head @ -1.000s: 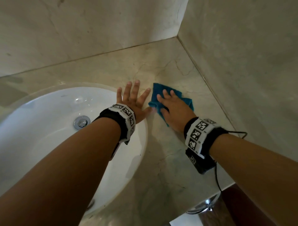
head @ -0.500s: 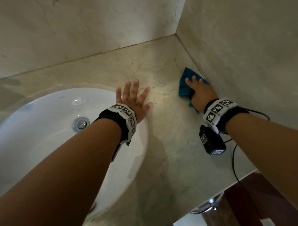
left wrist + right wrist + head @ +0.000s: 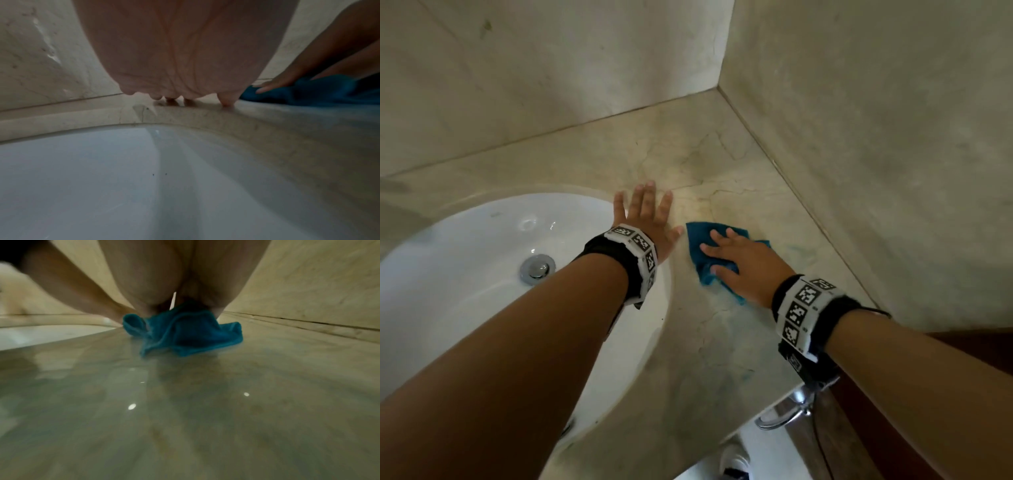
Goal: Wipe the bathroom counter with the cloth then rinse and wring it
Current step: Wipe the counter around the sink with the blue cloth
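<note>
A blue cloth [image 3: 700, 250] lies crumpled on the beige marble counter [image 3: 722, 342], right of the basin. My right hand [image 3: 736, 260] presses flat on it with straight fingers, and the cloth [image 3: 185, 332] bunches out under the palm. Beside it my left hand [image 3: 645, 219] lies flat on the counter at the basin's rim, fingers spread, holding nothing. In the left wrist view the palm [image 3: 185, 48] fills the top, with the cloth [image 3: 320, 91] and the right hand's fingers [image 3: 273, 84] at right.
A white oval basin [image 3: 465, 308] with a chrome drain [image 3: 537, 269] takes up the left. Marble walls [image 3: 876, 154] close the counter at the back and right, meeting in a corner. A chrome handle [image 3: 787, 411] shows below the counter's front edge.
My right hand has swept the cloth from beside the right wall back to the left, close to my left hand. The left hand has stayed in place.
</note>
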A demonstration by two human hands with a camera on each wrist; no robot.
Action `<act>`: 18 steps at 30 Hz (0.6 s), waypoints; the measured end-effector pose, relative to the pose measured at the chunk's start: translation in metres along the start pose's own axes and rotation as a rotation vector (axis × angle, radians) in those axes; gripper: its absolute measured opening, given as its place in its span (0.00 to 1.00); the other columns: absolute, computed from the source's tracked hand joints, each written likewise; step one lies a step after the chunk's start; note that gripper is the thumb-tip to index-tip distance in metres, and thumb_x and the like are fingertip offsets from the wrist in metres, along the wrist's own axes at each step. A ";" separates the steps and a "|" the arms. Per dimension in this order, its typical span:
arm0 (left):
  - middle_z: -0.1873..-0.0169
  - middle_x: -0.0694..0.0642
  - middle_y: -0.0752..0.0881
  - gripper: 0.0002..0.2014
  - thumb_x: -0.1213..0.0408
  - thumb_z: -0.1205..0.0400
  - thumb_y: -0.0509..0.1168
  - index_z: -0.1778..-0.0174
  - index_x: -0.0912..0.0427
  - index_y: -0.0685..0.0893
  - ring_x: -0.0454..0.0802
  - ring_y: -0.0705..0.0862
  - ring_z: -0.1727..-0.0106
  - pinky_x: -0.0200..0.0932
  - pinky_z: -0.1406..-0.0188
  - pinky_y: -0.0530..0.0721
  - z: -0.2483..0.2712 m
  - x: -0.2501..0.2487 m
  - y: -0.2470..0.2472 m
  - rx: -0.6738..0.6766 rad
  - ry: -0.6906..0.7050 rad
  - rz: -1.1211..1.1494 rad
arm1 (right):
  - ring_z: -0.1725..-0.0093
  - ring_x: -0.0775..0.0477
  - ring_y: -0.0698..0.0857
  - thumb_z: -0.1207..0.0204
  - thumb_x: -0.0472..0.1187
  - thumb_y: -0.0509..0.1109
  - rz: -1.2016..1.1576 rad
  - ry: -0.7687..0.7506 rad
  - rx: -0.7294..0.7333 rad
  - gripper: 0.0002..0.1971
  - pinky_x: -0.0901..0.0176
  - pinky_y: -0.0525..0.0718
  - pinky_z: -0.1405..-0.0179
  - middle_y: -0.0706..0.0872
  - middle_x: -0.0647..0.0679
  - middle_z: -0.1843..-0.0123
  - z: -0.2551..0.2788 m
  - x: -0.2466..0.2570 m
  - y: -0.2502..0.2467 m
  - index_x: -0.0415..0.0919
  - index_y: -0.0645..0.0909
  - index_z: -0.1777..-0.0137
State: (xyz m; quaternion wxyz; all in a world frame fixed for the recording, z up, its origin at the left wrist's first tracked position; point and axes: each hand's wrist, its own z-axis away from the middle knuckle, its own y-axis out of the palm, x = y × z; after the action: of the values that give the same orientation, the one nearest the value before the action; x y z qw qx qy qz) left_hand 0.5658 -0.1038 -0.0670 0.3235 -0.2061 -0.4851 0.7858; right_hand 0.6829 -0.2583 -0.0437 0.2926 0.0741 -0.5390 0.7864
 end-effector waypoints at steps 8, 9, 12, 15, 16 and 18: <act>0.18 0.51 0.36 0.32 0.42 0.15 0.40 0.17 0.51 0.39 0.50 0.37 0.17 0.58 0.21 0.37 0.060 -0.029 0.017 0.063 0.069 0.169 | 0.16 0.42 0.49 0.14 0.33 0.51 0.105 0.173 -0.131 0.26 0.53 0.51 0.21 0.49 0.45 0.15 -0.033 -0.057 -0.025 0.48 0.56 0.18; 0.18 0.51 0.36 0.33 0.40 0.15 0.40 0.18 0.51 0.39 0.49 0.37 0.17 0.57 0.21 0.37 0.071 -0.034 0.022 0.067 0.054 0.196 | 0.16 0.41 0.49 0.15 0.32 0.52 0.128 0.172 -0.112 0.27 0.52 0.52 0.20 0.48 0.45 0.15 -0.033 -0.058 -0.024 0.48 0.54 0.17; 0.17 0.52 0.37 0.41 0.32 0.20 0.44 0.18 0.52 0.39 0.49 0.38 0.17 0.56 0.20 0.39 0.104 -0.046 0.036 0.091 -0.040 0.322 | 0.16 0.39 0.47 0.17 0.28 0.53 0.181 0.098 -0.038 0.31 0.51 0.53 0.19 0.45 0.44 0.15 -0.026 -0.045 -0.013 0.47 0.50 0.17; 0.18 0.53 0.37 0.51 0.26 0.27 0.50 0.18 0.54 0.38 0.49 0.38 0.17 0.56 0.19 0.40 0.136 -0.053 0.050 0.127 -0.140 0.389 | 0.16 0.40 0.46 0.18 0.26 0.53 0.215 -0.068 0.006 0.32 0.52 0.53 0.19 0.46 0.45 0.15 -0.009 -0.023 0.011 0.47 0.51 0.17; 0.18 0.53 0.36 0.55 0.25 0.29 0.53 0.18 0.55 0.37 0.49 0.38 0.17 0.56 0.19 0.40 0.146 -0.055 0.055 0.144 -0.160 0.394 | 0.16 0.40 0.46 0.18 0.25 0.53 0.227 -0.118 0.027 0.32 0.54 0.52 0.20 0.46 0.45 0.15 -0.002 -0.016 0.020 0.47 0.51 0.17; 0.18 0.52 0.34 0.60 0.24 0.34 0.59 0.18 0.55 0.34 0.48 0.37 0.17 0.56 0.19 0.40 0.165 -0.060 0.065 0.178 -0.192 0.421 | 0.16 0.41 0.46 0.20 0.24 0.54 0.248 -0.194 0.070 0.34 0.56 0.51 0.20 0.46 0.46 0.15 0.013 -0.008 0.032 0.47 0.51 0.17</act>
State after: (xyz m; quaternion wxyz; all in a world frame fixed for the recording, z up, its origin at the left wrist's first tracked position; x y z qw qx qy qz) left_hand 0.4829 -0.2706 -0.0515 0.1220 -0.1977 -0.3890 0.8914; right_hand 0.6695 -0.2803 -0.0675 0.1372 0.0928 -0.5422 0.8238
